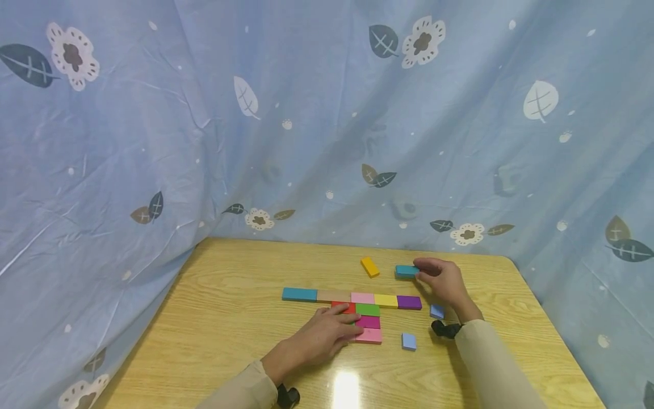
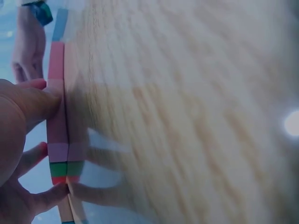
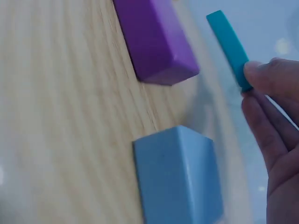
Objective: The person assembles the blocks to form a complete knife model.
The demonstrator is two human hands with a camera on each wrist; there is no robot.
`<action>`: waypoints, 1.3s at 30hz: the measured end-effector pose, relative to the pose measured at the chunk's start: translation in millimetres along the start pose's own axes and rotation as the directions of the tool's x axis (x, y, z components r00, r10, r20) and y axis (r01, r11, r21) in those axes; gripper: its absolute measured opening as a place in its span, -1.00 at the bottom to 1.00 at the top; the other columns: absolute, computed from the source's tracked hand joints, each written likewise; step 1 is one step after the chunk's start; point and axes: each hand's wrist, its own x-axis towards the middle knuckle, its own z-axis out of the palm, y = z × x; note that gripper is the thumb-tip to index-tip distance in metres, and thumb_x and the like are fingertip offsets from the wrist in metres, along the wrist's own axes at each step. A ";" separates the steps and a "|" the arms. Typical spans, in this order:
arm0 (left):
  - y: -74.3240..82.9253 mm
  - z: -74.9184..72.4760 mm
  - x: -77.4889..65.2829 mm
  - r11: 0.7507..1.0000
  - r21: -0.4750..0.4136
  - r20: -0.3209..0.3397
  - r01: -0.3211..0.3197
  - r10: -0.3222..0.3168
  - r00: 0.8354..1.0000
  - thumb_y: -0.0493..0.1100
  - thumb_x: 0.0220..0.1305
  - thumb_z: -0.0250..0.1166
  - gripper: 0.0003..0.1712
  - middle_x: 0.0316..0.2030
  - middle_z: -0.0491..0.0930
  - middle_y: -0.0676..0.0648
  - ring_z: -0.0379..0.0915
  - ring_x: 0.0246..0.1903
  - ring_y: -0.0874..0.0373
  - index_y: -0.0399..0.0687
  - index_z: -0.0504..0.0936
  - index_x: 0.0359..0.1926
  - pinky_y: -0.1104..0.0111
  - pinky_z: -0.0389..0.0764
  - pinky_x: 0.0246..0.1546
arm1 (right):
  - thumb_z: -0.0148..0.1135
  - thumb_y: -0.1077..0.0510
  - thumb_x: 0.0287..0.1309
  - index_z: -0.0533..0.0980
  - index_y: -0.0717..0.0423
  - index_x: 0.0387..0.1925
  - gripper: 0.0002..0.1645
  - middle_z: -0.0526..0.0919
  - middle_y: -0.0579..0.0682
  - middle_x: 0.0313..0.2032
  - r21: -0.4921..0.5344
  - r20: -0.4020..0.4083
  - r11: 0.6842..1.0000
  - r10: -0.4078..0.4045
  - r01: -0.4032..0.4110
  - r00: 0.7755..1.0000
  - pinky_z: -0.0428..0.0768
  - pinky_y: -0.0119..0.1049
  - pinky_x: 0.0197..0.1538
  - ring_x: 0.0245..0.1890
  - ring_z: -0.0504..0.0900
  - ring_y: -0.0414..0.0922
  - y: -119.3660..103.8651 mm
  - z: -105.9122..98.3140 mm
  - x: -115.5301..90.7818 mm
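Observation:
Between the thumb and fingers of my right hand (image 1: 443, 281) is one end of a teal block (image 1: 406, 271), and it is seen pinched in the right wrist view as well. My left hand (image 1: 319, 338) rests with spread fingers on a group of short blocks, among them a red block (image 1: 343, 307) and a pink block (image 1: 369, 336). A green block (image 1: 368, 309) and a magenta block (image 1: 369, 322) lie beside its fingertips. Behind them runs a row: blue block (image 1: 299, 294), wooden block (image 1: 334, 296), light pink block (image 1: 362, 298), yellow block (image 1: 385, 301) and purple block (image 1: 409, 302).
An orange block (image 1: 370, 267) lies alone behind the row. Two small light blue blocks, one nearer the front (image 1: 409, 341) and one by the right wrist (image 1: 436, 311), lie to the right. A patterned blue curtain (image 1: 317, 125) surrounds the wooden table (image 1: 230, 267).

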 end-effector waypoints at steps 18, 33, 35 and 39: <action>0.8 0.3 -1.3 0.997 -0.064 0.006 0.049 -0.048 0.999 -0.01 0.72 0.16 -0.59 0.61 0.41 0.03 0.23 0.66 -0.08 0.41 0.69 0.42 -0.23 0.50 0.49 | 0.50 0.26 0.38 0.76 0.16 0.18 -0.64 0.85 0.14 0.10 0.002 -0.138 1.000 -0.003 0.004 0.990 0.71 -0.64 -0.01 0.03 0.77 -0.46 -45.7 -25.3 -107.9; 1.4 0.5 -4.6 0.990 -0.122 -0.021 0.071 -0.074 0.997 -0.04 0.71 0.19 -0.60 0.61 0.41 -0.03 0.25 0.65 -0.07 0.38 0.71 0.40 -0.23 0.45 0.53 | 0.51 0.36 0.32 0.77 0.22 0.11 -0.66 0.86 0.19 0.05 0.100 -0.185 0.995 0.039 -0.020 0.982 0.73 -0.60 0.06 -0.01 0.79 -0.43 -63.2 -3.4 -126.4; 2.0 1.7 -4.9 0.989 -0.132 -0.035 0.070 -0.075 0.997 -0.05 0.71 0.19 -0.60 0.61 0.41 -0.04 0.25 0.65 -0.08 0.37 0.72 0.39 -0.25 0.44 0.53 | 0.52 0.36 0.31 0.78 0.22 0.10 -0.66 0.86 0.20 0.05 0.101 -0.186 0.995 0.038 -0.019 0.982 0.72 -0.62 0.06 -0.01 0.80 -0.41 -64.7 -1.3 -126.6; 3.8 3.8 -4.3 0.986 -0.146 -0.054 0.076 -0.085 0.995 -0.05 0.71 0.18 -0.61 0.62 0.40 -0.05 0.25 0.65 -0.08 0.35 0.74 0.37 -0.25 0.41 0.55 | 0.52 0.36 0.30 0.78 0.22 0.10 -0.66 0.86 0.18 0.04 0.121 -0.195 0.993 0.015 0.009 0.981 0.72 -0.62 0.06 0.00 0.83 -0.33 -67.0 2.3 -126.7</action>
